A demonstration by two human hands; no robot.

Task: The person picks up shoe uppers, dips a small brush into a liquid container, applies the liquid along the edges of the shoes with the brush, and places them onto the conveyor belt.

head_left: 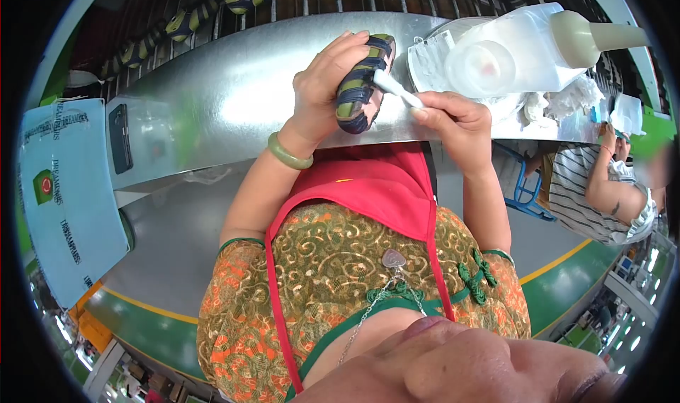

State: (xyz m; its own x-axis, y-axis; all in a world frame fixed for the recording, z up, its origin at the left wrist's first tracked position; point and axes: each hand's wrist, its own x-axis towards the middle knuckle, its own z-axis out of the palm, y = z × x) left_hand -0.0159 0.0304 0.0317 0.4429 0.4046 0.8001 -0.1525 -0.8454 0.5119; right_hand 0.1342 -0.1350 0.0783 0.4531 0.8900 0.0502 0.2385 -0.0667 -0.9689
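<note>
Metal counter (241, 77) gleams above a grey and green floor (173, 240).

Worktop (248, 84): smooth, glossy metal
Bottle (489, 56): translucent, smooth plastic
Apron (375, 190): red cloth
Bangle (289, 152): smooth, glossy, stone-like
Floor (166, 261): smooth, glossy

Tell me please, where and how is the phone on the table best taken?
Probably across its middle, fingers on both long edges, coming from above: the phone lies flat on the metal table, long and narrow. The blue printed sheet sits close on its left.
</note>
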